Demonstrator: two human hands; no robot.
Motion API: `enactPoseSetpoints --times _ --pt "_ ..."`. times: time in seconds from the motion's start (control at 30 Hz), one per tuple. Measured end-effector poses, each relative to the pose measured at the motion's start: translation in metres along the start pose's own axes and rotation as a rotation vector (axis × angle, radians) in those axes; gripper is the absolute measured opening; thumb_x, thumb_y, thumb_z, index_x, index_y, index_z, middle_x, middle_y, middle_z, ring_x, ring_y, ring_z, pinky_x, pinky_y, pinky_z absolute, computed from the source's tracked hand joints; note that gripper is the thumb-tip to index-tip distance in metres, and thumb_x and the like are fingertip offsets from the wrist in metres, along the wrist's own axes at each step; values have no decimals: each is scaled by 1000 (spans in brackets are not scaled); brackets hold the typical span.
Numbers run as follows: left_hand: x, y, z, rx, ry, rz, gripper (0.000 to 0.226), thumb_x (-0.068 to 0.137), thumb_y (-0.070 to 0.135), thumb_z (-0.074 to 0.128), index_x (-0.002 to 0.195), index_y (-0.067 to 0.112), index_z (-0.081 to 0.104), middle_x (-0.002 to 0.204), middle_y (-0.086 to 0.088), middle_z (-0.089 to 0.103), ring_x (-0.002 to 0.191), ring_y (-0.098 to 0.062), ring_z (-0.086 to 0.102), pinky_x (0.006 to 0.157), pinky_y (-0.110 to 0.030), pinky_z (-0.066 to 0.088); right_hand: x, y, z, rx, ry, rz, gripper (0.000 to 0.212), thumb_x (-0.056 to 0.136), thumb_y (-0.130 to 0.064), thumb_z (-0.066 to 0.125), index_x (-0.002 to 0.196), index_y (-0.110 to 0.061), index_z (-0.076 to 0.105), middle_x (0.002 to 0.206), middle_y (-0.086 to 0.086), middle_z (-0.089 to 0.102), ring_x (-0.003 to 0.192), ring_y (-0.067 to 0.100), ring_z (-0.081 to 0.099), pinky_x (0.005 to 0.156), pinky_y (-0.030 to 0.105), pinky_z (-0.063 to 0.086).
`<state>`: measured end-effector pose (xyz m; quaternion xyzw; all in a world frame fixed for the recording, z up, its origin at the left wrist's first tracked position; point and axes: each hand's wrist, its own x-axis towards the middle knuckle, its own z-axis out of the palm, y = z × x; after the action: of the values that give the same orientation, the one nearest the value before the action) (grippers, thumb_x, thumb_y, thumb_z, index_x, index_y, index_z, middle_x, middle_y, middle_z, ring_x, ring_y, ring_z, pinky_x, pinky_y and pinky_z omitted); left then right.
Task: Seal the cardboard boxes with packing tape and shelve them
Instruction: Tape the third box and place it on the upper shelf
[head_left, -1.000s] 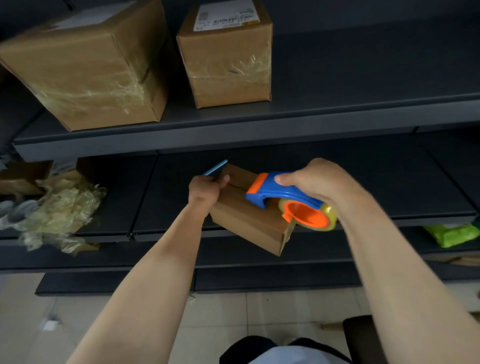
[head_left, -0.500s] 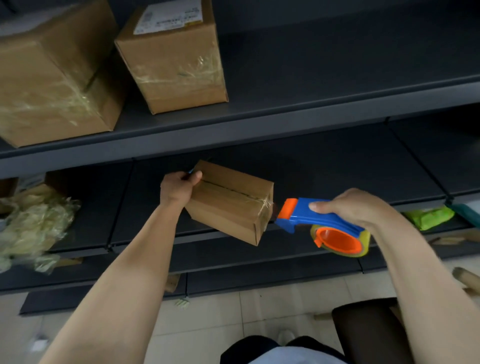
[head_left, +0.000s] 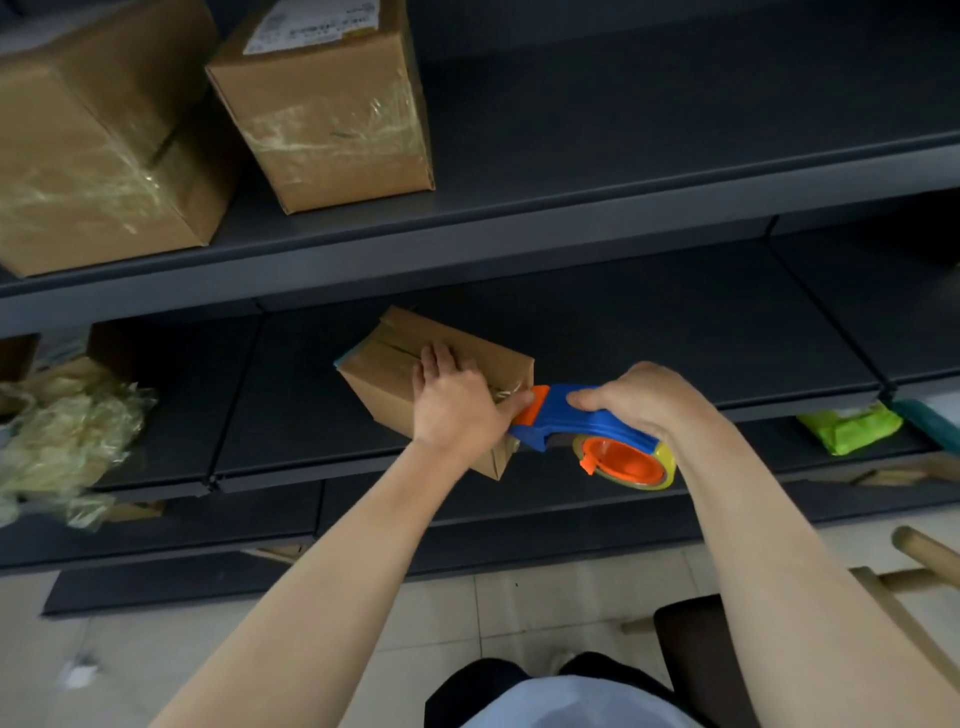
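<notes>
Now that your left hand (head_left: 457, 405) has left the far corner, it lies flat, fingers straight, on the small box (head_left: 384, 374) on the middle shelf (head_left: 675, 338). Your right hand (head_left: 644, 400) stays curled round the tape dispenser (head_left: 587, 421) at the box's end; cutting looks next.

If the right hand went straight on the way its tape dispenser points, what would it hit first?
Probably the left hand, whose thumb sits by the tape dispenser tip, on the small box; depth unclear.

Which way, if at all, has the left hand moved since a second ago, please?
Yes: the left hand moved right, away from the shelf seam, from the box's left end to its top beside the dispenser.
</notes>
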<state>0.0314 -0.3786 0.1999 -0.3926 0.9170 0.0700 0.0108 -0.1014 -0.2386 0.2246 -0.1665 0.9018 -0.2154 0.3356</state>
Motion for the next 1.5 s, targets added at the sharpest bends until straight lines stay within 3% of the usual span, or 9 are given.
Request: enactPoseSetpoints --times 0.67,0.77,0.83,0.9,1.0,1.1,1.27,1.37,1.5 --pt "2 6 -15 48 -85 2 94 85 65 48 146 -2 22 152 -25 21 141 -39 19 114 -47 24 -3 10 7 52 13 -51 53 71 -66 67 79 -14 59 67 3 63 57 17 60 47 25 35" --pt "8 -4 -32 -61 -95 15 77 83 65 52 129 4 47 132 -17 49 119 -30 49 93 -38 45 -12 2 0 74 44 -75 54 69 -66 68 82 -14 59 70 4 64 59 17 61 48 25 36" --pt "11 -10 -46 -178 -124 12 67 81 65 55 120 11 53 117 -6 59 98 -22 56 75 -31 43 -22 -8 -9 73 111 -111 52 67 -65 68 80 -15 58 70 3 63 61 18 61 48 26 36" --pt "14 -16 -59 -288 -154 1 67 80 65 58 123 13 54 112 0 60 91 -16 56 71 -28 40 -30 -18 -20 70 151 -154 50 68 -63 68 76 -15 58 67 3 62 60 18 60 48 27 33" --pt "13 -25 -73 -396 -186 3 65 79 64 59 122 14 56 102 6 59 85 -10 55 70 -27 42 -41 -31 -31 64 132 -186 48 69 -62 67 76 -16 58 69 3 62 62 19 59 49 28 33" --pt "13 -38 -83 -512 -235 -11 59 79 64 59 102 10 67 91 -8 69 85 -23 65 71 -31 46 -50 -43 -40 42 105 -200 48 69 -62 67 79 -16 58 71 4 63 64 20 60 50 28 33" --pt "11 -51 -94 -722 -304 -100 54 81 60 60 105 11 66 100 -7 71 93 -22 66 89 -37 51 -59 -67 -51 64 84 -228 46 70 -60 69 80 -16 59 76 4 65 67 21 62 51 28 35" --pt "12 -62 -98 -823 -244 -146 35 87 51 58 93 18 66 92 -4 72 90 -21 67 85 -34 51 -60 -80 -39 108 64 -256 45 72 -59 68 79 -17 55 77 4 63 69 20 61 51 29 35" --pt "15 -60 -81 -690 92 -193 29 91 50 53 88 22 61 86 5 63 80 -13 59 68 -28 44 -58 -94 -20 145 73 -297 45 74 -60 66 73 -18 50 75 2 60 67 18 59 50 28 36"
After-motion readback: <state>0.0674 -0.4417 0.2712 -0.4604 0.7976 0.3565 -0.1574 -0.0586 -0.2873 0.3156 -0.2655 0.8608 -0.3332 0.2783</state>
